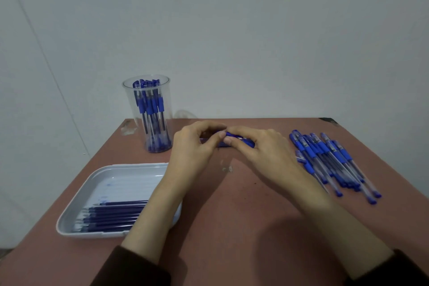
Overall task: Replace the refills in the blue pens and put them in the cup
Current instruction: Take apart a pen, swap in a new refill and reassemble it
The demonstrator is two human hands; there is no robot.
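- Pen [239, 140]: held above the middle of the table [232, 216], long axis left to right, tip hidden
- Left hand [192, 146]: pinched its left end
- Right hand [262, 148]: fingers curled round its blue right part
- Cup [148, 111]: upright, far left

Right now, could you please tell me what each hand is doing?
Left hand: pinching one end of the blue pen.
Right hand: gripping the same pen.
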